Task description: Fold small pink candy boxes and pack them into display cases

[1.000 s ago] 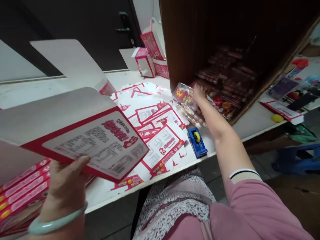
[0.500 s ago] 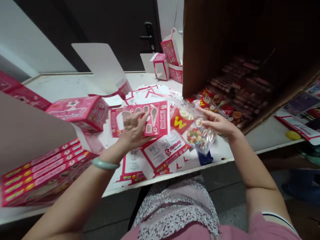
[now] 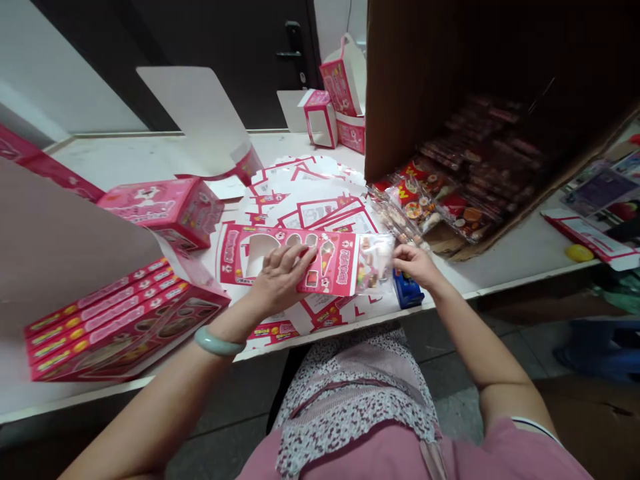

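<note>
White tabletop (image 3: 115,155) by a dark door (image 3: 230,60), and both hands are on one pink carton (image 3: 341,260) and its clear packet (image 3: 376,263)!
Look here: the carton lies across the printed card sheets (image 3: 320,212), the left hand (image 3: 283,275) spread over its windowed face, fingers loosely bent, pressing rather than clasping; the right hand (image 3: 419,265) has thumb and fingers pinched close on the packet's outer edge, right at the carton's end. How far in it sits, I can't tell. Best, I'd say: steady the carton lightly, don't crush the windows, keep the packet flat and square to the opening.
</note>
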`<action>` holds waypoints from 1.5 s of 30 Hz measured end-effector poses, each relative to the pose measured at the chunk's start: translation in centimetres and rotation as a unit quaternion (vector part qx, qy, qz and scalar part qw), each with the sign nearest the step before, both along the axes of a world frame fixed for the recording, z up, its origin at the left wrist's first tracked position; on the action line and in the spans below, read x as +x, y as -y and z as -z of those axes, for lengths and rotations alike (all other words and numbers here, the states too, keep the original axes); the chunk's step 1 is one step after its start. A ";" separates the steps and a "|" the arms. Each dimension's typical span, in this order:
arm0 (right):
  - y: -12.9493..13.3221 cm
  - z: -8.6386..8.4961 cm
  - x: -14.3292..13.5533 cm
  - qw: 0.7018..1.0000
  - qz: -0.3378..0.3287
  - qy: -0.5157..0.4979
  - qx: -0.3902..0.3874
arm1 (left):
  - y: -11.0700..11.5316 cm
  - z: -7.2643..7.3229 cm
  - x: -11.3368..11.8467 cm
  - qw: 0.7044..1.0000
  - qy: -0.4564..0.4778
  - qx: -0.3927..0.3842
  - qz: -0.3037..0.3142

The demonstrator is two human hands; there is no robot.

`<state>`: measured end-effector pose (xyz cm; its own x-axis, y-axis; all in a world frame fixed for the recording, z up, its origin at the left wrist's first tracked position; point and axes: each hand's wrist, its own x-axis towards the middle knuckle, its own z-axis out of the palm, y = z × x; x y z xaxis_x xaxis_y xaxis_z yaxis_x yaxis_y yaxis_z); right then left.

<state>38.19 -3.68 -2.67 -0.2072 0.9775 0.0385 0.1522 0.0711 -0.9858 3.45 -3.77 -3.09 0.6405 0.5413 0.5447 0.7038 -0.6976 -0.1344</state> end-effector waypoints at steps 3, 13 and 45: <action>1.0 1.3 -3.5 0.999 0.022 -0.035 0.015 | 0.9 0.0 1.9 0.998 0.009 -0.049 0.035; 4.2 -1.0 -6.1 0.935 0.107 0.082 0.327 | 4.9 -0.4 4.0 0.880 0.409 -0.211 0.114; 5.4 -2.3 -8.6 0.928 -0.019 0.059 0.367 | 5.7 -1.8 1.3 0.862 0.443 -0.147 0.196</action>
